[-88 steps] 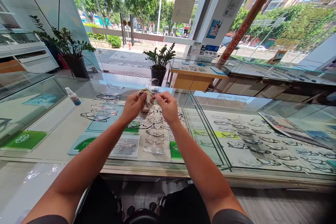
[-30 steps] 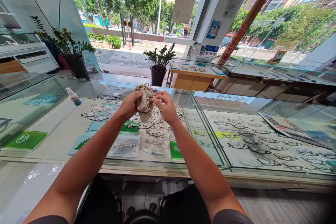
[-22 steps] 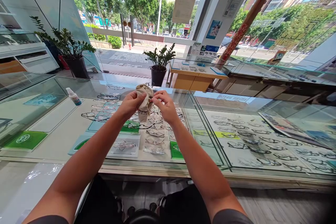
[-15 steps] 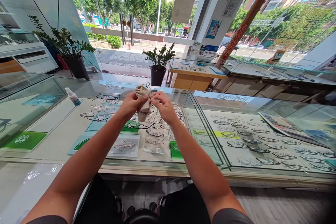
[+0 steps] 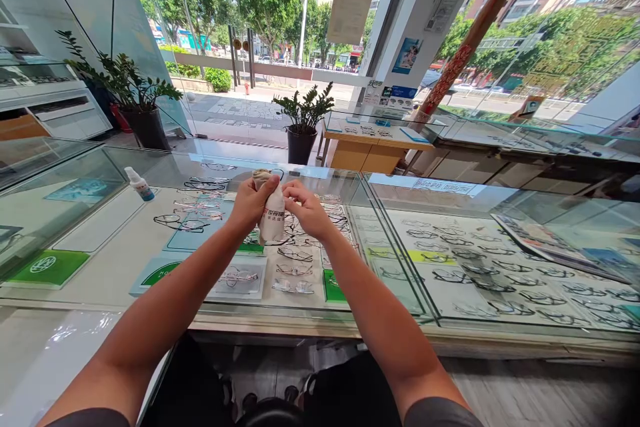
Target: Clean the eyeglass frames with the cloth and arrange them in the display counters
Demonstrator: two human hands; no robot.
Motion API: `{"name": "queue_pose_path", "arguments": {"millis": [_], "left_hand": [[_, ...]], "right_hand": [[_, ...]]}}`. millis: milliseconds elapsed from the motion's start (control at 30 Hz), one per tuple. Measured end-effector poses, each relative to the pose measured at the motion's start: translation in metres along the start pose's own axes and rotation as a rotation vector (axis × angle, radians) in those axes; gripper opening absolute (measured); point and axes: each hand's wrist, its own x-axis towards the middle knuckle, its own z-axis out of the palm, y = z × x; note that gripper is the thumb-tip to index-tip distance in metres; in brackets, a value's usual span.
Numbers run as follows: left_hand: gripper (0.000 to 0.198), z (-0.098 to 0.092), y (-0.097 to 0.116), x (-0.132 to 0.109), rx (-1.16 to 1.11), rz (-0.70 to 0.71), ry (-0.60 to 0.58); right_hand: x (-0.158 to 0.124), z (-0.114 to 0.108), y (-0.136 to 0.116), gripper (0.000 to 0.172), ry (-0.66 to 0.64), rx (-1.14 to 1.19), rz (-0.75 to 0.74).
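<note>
Holding a printed cloth (image 5: 273,217) above a glass tabletop (image 5: 150,163).
Left hand (image 5: 251,205): fingers clamped on cloth, eyeglass frame (image 5: 277,174) showing at its top. Right hand (image 5: 309,209): fingers together, just beside cloth. Displayed eyeglasses (image 5: 295,253) lie below, under glass.

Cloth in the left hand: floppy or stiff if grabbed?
Probably floppy: the cleaning cloth hangs in soft folds below the left hand. Likely light, since that one hand carries it. Its bunched top suggests it would crumple, not hold a shape.
</note>
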Motion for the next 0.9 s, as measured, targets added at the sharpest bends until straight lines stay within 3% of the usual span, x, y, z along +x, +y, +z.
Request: {"name": "queue_pose_path", "arguments": {"millis": [100,267,333,500,667,733,900], "left_hand": [[0.070,-0.005,-0.002,0.005,-0.046,-0.004,-0.010],[0.061,-0.016,0.001,0.013,-0.096,-0.089,-0.257],[0.054,-0.016,0.002,0.012,-0.108,-0.095,-0.295],[0.055,-0.008,0.006,0.004,-0.072,-0.033,-0.242],[0.068,-0.004,0.010,0.000,0.030,0.065,-0.043],[0.071,-0.006,0.011,0.002,0.031,0.060,-0.033],[0.068,-0.018,0.014,0.012,-0.049,-0.070,-0.317]], "right_hand": [[0.001,0.001,0.002,0.046,0.033,0.070,0.019],[0.004,-0.006,0.003,0.046,0.083,0.151,0.046],[0.004,-0.008,0.002,0.050,0.079,0.150,0.062],[0.001,-0.001,-0.003,0.051,-0.007,0.235,0.044],[-0.002,0.011,-0.004,0.056,-0.053,0.281,0.051],[-0.002,0.011,-0.003,0.053,-0.042,0.319,0.075],[0.000,0.000,0.001,0.039,-0.007,0.374,0.115]]}}
